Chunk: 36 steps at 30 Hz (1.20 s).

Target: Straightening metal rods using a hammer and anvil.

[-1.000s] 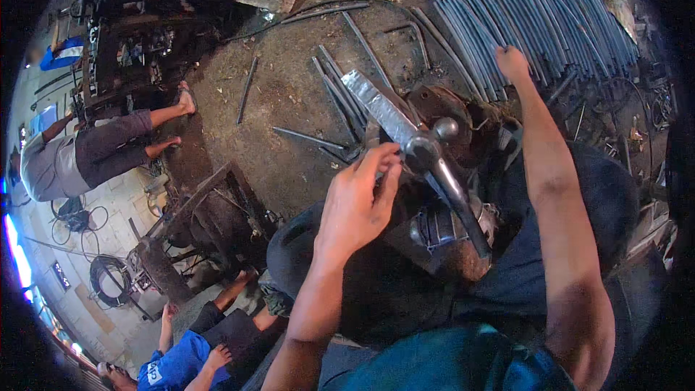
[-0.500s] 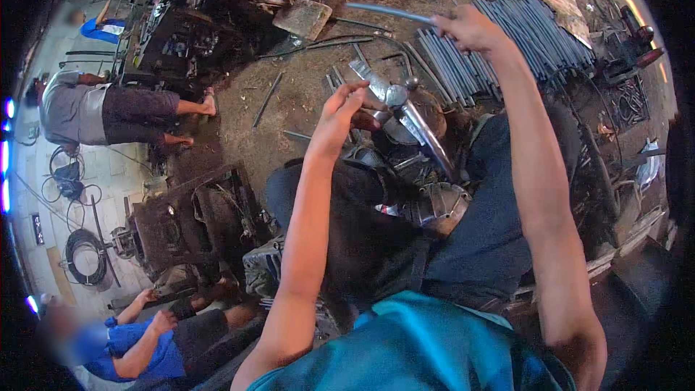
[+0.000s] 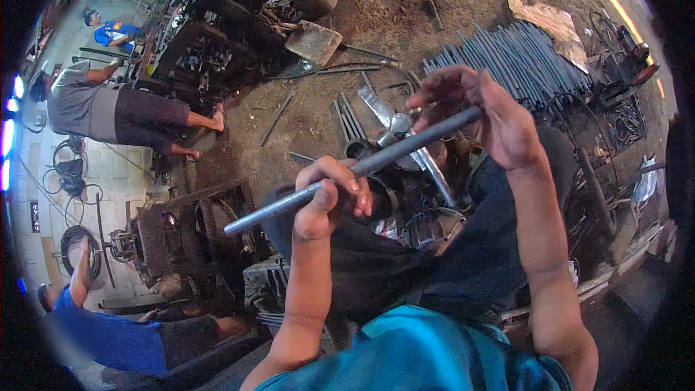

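A grey metal rod [image 3: 420,141] slants across my lap, its lower left end brighter than the rest. The fingers of my left hand [image 3: 329,192] are wrapped around its lower half. At its upper end, my right hand [image 3: 499,119] is open, fingers apart, and the rod end lies against or just in front of the palm; contact is hard to tell. Behind the rod, between my knees, stands a shiny metal fixture [image 3: 398,127] with long arms and a round hub. A round metal part [image 3: 434,230] lies below it.
Many grey rods [image 3: 507,65] lie piled at the far right beside a worn board [image 3: 548,25]. Several loose rods [image 3: 349,117] are on the dirt floor. At left are dark machines [image 3: 192,228], a coiled cable [image 3: 81,250] and people, one standing [image 3: 108,112].
My right hand has come down and nearer from beside the pile, bringing the rod with it. My left hand, empty before, has moved lower and taken hold of the rod.
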### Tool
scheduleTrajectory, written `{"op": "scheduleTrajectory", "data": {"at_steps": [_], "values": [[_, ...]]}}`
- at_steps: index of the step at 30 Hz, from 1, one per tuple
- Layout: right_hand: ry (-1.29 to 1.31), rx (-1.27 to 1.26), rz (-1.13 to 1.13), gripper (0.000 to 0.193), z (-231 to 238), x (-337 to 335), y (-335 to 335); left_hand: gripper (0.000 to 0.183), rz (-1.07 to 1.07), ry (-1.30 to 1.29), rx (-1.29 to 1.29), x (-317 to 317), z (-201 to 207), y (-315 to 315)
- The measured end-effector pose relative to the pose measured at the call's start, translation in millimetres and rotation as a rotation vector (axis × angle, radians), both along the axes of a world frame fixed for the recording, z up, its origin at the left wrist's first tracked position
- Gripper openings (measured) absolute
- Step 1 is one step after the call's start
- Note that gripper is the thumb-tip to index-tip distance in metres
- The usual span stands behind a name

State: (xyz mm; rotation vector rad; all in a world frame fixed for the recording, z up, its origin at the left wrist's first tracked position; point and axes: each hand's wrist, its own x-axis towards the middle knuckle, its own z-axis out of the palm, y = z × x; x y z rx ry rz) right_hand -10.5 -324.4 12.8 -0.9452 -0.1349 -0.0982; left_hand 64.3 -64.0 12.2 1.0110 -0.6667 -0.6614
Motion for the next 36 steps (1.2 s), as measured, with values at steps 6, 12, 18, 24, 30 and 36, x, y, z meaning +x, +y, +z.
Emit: {"op": "scheduleTrajectory", "data": {"at_steps": [6, 12, 18, 24, 30, 36], "values": [[0.040, 0.805, -0.008, 0.073, -22.0, 16.1, 12.5, 0.045, -0.191, 0.326, -0.222, 29.9, -27.0, -11.9], [-0.075, 0.922, 0.085, 0.077, -16.3, 12.4, 23.0, 0.038, -0.142, 0.476, -0.310, 23.5, -54.2, -6.7], [-0.084, 0.892, 0.090, 0.078, -2.3, 11.2, 29.5, 0.041, 0.044, 0.387, -0.058, 13.4, -47.9, -4.7], [-0.103, 0.897, 0.109, 0.076, -5.0, 7.6, 32.9, 0.034, 0.162, 0.466, -0.154, 7.2, -35.9, -1.0], [-0.033, 0.862, 0.007, 0.057, -14.8, 6.2, 32.4, 0.039, 0.249, 0.306, -0.043, 1.2, -20.4, -1.7], [0.024, 0.921, -0.110, 0.042, -20.1, -2.0, 11.8, 0.083, 0.203, 0.234, -0.175, -0.2, 7.5, 8.7]]}}
